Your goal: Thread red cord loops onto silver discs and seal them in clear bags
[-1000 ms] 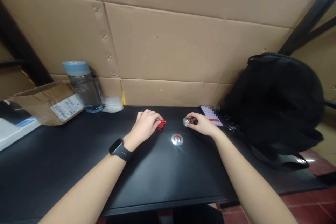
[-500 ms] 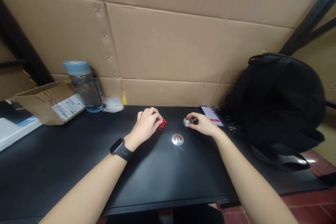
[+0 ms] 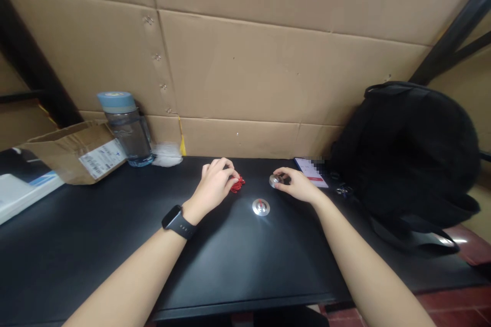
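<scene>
My left hand, with a black watch on its wrist, has its fingers curled onto a small bundle of red cord on the black tabletop. Its fingertips are partly hidden. To the right, my right hand pinches a shiny round metal piece between thumb and fingers, at or just over the table surface. Between the hands and nearer to me lies a shiny metal disc with a raised middle and a red mark or reflection. Neither hand touches this disc.
At the left stand a blue-lidded water bottle, an open cardboard box and a white box. A phone, keys and a black backpack are at the right. A cardboard wall closes off the back.
The view has shifted slightly, so everything sits a little lower in the picture. Both hands keep nearly the same pose beside the same things.
</scene>
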A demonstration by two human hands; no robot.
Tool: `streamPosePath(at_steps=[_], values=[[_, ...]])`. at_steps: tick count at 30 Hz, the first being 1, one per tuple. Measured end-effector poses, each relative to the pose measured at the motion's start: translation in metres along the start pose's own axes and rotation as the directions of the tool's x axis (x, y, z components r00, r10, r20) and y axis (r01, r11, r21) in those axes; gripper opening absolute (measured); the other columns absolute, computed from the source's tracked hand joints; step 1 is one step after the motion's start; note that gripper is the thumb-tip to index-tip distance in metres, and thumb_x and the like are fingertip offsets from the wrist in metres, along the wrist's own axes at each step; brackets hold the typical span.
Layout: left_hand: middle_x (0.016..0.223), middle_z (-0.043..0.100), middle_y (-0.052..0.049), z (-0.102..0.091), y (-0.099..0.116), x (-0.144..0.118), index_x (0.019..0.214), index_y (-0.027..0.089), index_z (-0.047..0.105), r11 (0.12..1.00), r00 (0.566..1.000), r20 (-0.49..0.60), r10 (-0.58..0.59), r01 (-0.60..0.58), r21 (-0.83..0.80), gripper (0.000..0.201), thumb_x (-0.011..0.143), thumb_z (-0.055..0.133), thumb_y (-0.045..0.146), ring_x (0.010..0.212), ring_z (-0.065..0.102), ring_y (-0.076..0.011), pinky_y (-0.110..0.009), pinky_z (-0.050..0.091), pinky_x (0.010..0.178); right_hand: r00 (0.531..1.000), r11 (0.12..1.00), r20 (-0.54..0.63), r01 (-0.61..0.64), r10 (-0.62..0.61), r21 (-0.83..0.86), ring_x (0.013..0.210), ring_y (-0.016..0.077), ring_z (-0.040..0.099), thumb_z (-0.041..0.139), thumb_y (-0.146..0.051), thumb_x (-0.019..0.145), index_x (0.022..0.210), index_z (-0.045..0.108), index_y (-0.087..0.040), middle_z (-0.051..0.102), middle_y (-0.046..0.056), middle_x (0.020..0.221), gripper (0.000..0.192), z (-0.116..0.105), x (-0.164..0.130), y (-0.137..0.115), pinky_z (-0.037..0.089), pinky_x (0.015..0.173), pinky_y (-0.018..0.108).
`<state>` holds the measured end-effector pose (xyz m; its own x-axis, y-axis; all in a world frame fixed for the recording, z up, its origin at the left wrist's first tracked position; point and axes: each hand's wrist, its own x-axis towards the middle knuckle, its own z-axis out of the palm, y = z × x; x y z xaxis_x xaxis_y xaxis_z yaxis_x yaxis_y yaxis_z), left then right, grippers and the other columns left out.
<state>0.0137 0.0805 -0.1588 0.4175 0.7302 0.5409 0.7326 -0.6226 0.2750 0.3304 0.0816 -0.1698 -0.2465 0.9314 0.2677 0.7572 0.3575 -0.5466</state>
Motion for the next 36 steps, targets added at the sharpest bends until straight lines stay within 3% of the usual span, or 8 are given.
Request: streamPosePath(at_steps=[10, 13, 17, 21, 25, 28, 36], values=[[0.111, 0.061, -0.003, -0.007, 0.011, 0.0, 0.087, 0.025, 0.075, 0.997, 0.999, -0.037, -0.039, 0.037, -0.061, 0.008, 0.092, 0.069, 0.027, 0.111, 0.053, -0.0227, -0.04, 0.033, 0.089, 1.0, 0.998, -0.013, -0.023, 0.024, 0.064, 0.089, 0.023, 0.069, 0.073, -0.032, 0.078, 0.112, 0.068, -0.023, 0.074, 0.006, 0.107, 0.036, 0.002, 0.004, 0.014, 0.054, 0.086, 0.039], [0.112, 0.061, -0.004, -0.008, 0.013, 0.0, 0.088, 0.025, 0.075, 0.994, 0.997, -0.052, -0.057, 0.052, -0.094, 0.008, 0.092, 0.069, 0.028, 0.111, 0.053, -0.0224, -0.04, 0.034, 0.09, 0.996, 0.995, -0.077, -0.027, 0.034, 0.091, 0.089, 0.0253, 0.069, 0.074, -0.038, 0.079, 0.111, 0.068, -0.023, 0.074, 0.009, 0.107, 0.036, 0.0, 0.007, 0.01, 0.056, 0.082, 0.041], [0.111, 0.06, -0.004, -0.006, 0.015, 0.001, 0.087, 0.027, 0.076, 0.977, 0.989, -0.052, -0.135, 0.125, -0.173, 0.01, 0.092, 0.069, 0.032, 0.113, 0.052, -0.0241, -0.042, 0.035, 0.094, 0.987, 0.967, -0.158, 0.005, 0.036, 0.254, 0.095, 0.0288, 0.069, 0.078, -0.046, 0.078, 0.111, 0.068, -0.021, 0.073, 0.013, 0.11, 0.043, 0.006, 0.005, -0.016, 0.059, 0.074, 0.04], [0.113, 0.06, -0.004, -0.004, 0.02, 0.002, 0.085, 0.029, 0.077, 0.949, 0.98, -0.048, -0.192, 0.173, -0.265, 0.01, 0.091, 0.069, 0.032, 0.115, 0.051, -0.0257, -0.045, 0.036, 0.097, 0.984, 0.885, -0.177, 0.103, -0.024, 0.453, 0.106, 0.0279, 0.067, 0.078, -0.044, 0.081, 0.117, 0.066, -0.023, 0.07, 0.013, 0.12, 0.043, 0.021, -0.003, -0.062, 0.059, 0.087, 0.042], [0.114, 0.06, -0.003, -0.006, 0.029, 0.001, 0.087, 0.03, 0.076, 0.932, 0.979, -0.06, -0.194, 0.165, -0.322, 0.009, 0.091, 0.069, 0.032, 0.115, 0.052, -0.0254, -0.046, 0.037, 0.098, 0.969, 0.815, -0.237, 0.19, -0.066, 0.548, 0.109, 0.0264, 0.067, 0.078, -0.037, 0.083, 0.115, 0.065, -0.025, 0.066, 0.012, 0.129, 0.036, 0.038, -0.012, -0.098, 0.059, 0.085, 0.04], [0.116, 0.061, -0.004, -0.009, 0.036, 0.0, 0.088, 0.028, 0.076, 0.934, 0.983, -0.078, -0.167, 0.132, -0.332, 0.009, 0.092, 0.068, 0.031, 0.116, 0.052, -0.0251, -0.045, 0.038, 0.099, 0.963, 0.807, -0.261, 0.206, -0.067, 0.553, 0.113, 0.028, 0.066, 0.078, -0.036, 0.083, 0.108, 0.066, -0.024, 0.066, 0.013, 0.131, 0.03, 0.046, -0.015, -0.107, 0.058, 0.086, 0.041], [0.116, 0.06, -0.005, -0.01, 0.045, -0.004, 0.086, 0.025, 0.074, 0.949, 0.98, -0.142, -0.142, 0.094, -0.301, 0.008, 0.089, 0.067, 0.023, 0.114, 0.052, -0.0254, -0.044, 0.04, 0.096, 0.966, 0.813, -0.253, 0.184, -0.046, 0.552, 0.112, 0.0295, 0.067, 0.083, -0.037, 0.078, 0.103, 0.068, -0.024, 0.069, 0.013, 0.127, 0.032, 0.048, -0.015, -0.103, 0.058, 0.087, 0.043]])
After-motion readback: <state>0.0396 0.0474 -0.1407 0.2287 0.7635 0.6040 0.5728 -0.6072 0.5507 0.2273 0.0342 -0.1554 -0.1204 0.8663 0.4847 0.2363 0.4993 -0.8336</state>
